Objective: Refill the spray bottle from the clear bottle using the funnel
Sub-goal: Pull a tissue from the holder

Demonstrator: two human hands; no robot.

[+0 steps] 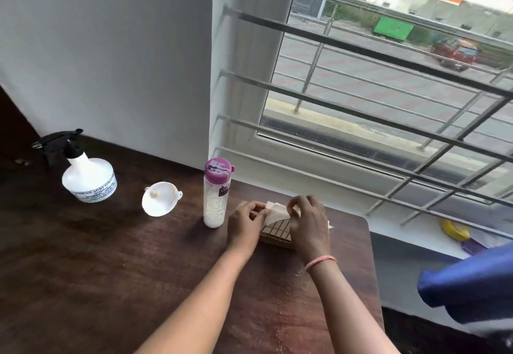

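I note the clear bottle point(216, 194) upright just left of the tissue holder point(277, 231), funnel point(159, 199) and spray bottle point(87, 170) further left. Left hand point(244, 226) and right hand point(306, 224) pinch a tissue point(277, 212). The bottle is likely light, smooth; I would grip mid-body.
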